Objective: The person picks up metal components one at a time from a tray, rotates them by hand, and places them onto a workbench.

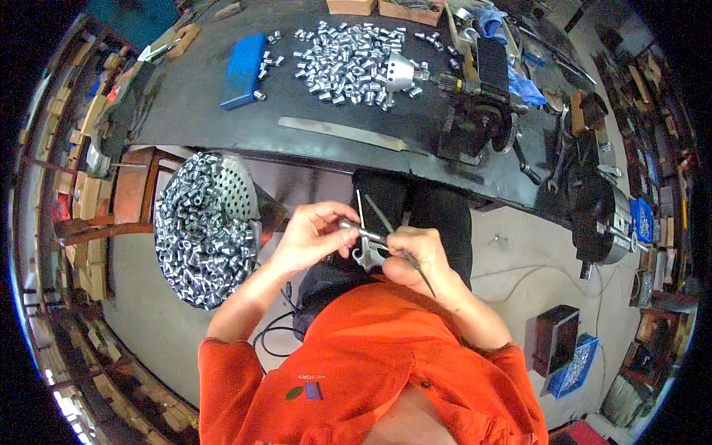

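Note:
My left hand [310,236] pinches a small silver metal cylinder [348,223] between thumb and fingertips, above my lap. Close on its right, my right hand [417,252] is closed round a thin dark rod like a slim file [379,212], which slants from upper left to lower right through the fingers. Between the two hands shows a silver metal piece with a curved, hook-like end [366,256]; fingers cover part of it, and I cannot make out its kind. A thin bright rod [360,206] sticks up beside the left fingertips.
A round basket [241,191] heaped with small metal sleeves stands at left. On the dark bench [185,126] lie a pile of sleeves [348,63], a blue box [243,70], a flat metal strip [337,132] and a cranked black device [482,122]. Bins [556,340] stand on the floor at right.

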`<state>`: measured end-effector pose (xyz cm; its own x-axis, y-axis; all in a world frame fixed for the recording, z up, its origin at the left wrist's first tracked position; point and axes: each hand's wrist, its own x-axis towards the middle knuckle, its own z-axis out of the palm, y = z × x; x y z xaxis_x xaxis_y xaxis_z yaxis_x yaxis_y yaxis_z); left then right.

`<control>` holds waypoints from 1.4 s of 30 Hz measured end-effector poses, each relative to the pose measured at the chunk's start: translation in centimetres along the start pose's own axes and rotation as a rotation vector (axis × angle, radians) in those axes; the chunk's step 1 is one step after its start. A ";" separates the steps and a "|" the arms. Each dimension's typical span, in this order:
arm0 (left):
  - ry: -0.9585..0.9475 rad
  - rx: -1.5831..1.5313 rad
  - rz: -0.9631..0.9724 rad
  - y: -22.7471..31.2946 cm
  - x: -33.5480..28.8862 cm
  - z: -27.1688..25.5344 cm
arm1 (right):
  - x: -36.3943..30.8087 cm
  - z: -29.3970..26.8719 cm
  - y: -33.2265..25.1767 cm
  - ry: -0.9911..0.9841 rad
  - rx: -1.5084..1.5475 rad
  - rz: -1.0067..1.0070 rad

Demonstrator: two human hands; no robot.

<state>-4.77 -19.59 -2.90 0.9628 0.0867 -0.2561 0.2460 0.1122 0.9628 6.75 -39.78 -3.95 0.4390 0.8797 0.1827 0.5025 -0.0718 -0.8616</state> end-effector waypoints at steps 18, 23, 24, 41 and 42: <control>0.344 1.138 0.576 -0.8 1.1 -1.2 | 0.7 -0.2 -2.9 -0.113 0.276 -0.125; 0.214 1.037 0.534 -0.5 2.3 -0.4 | 2.4 1.7 -0.6 -0.052 0.079 -0.190; 0.253 1.061 0.535 -0.6 2.8 -0.7 | 2.4 1.3 -0.6 -0.050 0.056 -0.209; 0.475 0.434 0.438 10.0 16.7 -11.2 | -1.1 -1.1 0.1 0.234 0.038 -0.169; 0.445 0.550 0.401 9.0 15.2 -12.5 | -1.1 -1.0 -0.2 0.235 0.065 -0.149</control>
<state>10.65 -4.93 0.81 0.8830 0.4157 0.2179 0.0235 -0.5029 0.8640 6.95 -41.21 -3.48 0.5281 0.7446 0.4083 0.5294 0.0873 -0.8439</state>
